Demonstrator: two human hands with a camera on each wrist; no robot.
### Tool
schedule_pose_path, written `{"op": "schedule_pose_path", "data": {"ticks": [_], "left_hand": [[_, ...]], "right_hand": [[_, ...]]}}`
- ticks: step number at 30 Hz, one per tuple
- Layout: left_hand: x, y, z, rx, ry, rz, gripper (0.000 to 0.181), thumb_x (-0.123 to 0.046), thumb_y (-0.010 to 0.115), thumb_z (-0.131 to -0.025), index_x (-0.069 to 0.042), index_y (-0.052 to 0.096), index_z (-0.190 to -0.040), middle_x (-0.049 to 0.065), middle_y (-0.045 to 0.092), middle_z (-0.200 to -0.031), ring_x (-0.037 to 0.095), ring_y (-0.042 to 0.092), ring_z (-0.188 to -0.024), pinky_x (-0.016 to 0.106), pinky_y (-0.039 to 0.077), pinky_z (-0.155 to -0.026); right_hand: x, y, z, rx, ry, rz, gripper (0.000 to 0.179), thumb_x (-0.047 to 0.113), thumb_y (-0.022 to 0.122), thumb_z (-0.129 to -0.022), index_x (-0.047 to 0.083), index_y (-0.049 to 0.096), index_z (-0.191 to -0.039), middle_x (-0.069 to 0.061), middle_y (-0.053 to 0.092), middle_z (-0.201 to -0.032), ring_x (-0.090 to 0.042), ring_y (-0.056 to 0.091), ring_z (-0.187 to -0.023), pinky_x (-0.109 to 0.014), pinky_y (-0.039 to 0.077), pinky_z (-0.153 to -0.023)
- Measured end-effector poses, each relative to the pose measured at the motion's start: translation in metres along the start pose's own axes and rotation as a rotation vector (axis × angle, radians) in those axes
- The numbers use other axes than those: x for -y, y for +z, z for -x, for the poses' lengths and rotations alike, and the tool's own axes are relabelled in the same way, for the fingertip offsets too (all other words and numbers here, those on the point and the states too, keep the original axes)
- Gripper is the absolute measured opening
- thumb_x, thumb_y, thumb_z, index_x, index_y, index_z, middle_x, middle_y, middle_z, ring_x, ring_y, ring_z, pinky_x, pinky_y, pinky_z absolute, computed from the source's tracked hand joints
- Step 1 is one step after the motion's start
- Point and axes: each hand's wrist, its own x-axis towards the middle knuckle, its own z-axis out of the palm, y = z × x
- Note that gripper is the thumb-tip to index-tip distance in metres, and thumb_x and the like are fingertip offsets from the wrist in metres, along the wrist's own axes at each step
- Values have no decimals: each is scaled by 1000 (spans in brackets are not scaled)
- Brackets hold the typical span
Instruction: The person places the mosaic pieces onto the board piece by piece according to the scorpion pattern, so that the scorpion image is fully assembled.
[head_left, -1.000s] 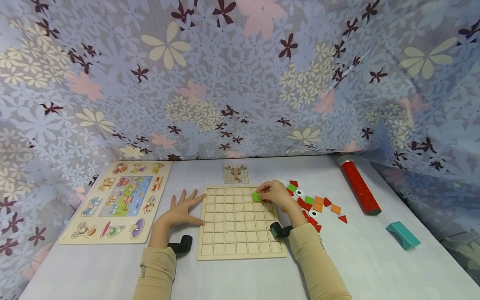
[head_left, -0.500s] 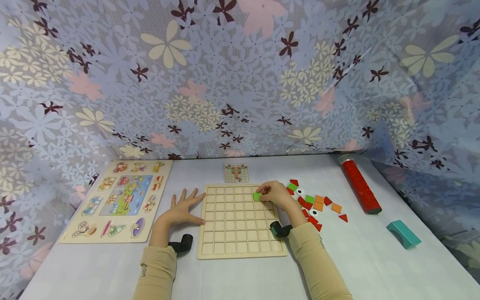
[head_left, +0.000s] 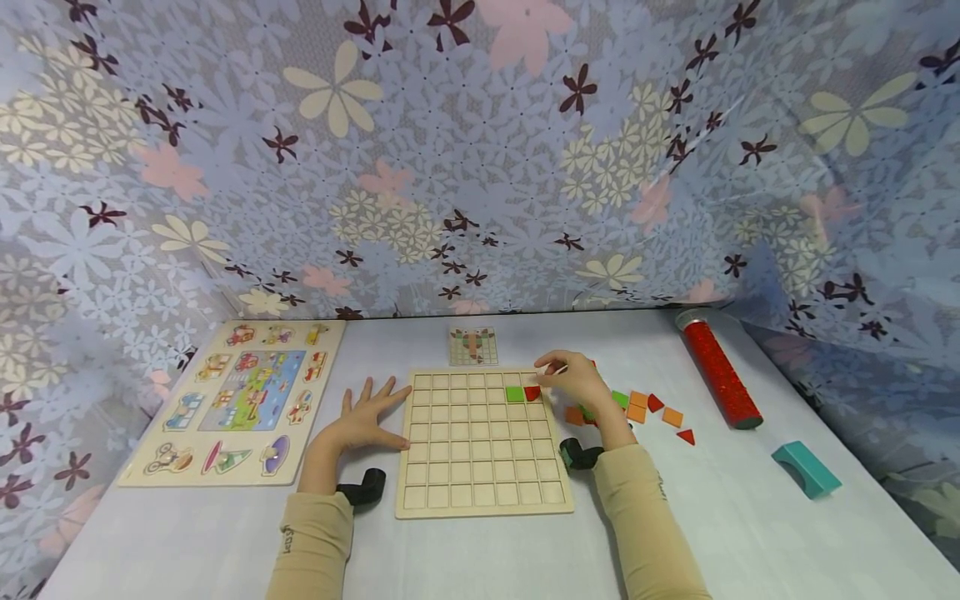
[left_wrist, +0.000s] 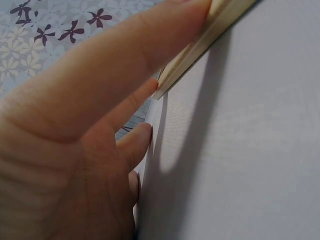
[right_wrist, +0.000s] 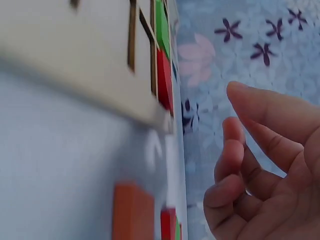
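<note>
A wooden grid board [head_left: 480, 471] lies in the middle of the table. One green square tile [head_left: 514, 394] and a red, roughly triangular tile [head_left: 532, 392] sit side by side in cells near its top right corner. My left hand [head_left: 358, 423] rests with spread fingers at the board's left side; in the left wrist view, the thumb touches the board's edge. Just past the red tile, my right hand [head_left: 581, 385] is raised over the board's right edge. In the right wrist view its fingers [right_wrist: 232, 152] are loosely curled with nothing between them.
Loose tiles, including orange squares [head_left: 637, 407] and red triangles [head_left: 686, 436], lie to the right, partly behind my right hand. A small pattern card [head_left: 473, 346] lies beyond the board. Around these are a picture puzzle [head_left: 251, 392], a red tube [head_left: 722, 375] and a teal arch block [head_left: 807, 469].
My right hand has let go of the tiles and moved right, off the green square. The red tile beside the green one is now uncovered. My left hand has stayed put.
</note>
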Motion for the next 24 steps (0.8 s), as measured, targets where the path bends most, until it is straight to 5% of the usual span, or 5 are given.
{"op": "schedule_pose_path", "data": {"ticks": [13,24], "left_hand": [[0,0,1,-4,-4,5,96,-37,79,-66,-13,30,-145,18,9,-153,46,-11,-136,62,-19,-102],[1,2,1,-2,-1,13,96,-36,79,-67,-12,30,-145,19,9,-153,46,-12,-136,62,-19,-102]], "right_hand": [[-22,-26,3,-53,21,-15,30,3,62,-85,-3,60,-115,-19,60,-101,-28,60,-83,-34,51,-70],[-29,-27,3,-54,128,158,45,-8,62,-73,3,62,-117,-20,56,-119,-32,48,-96,-34,47,-73]]}}
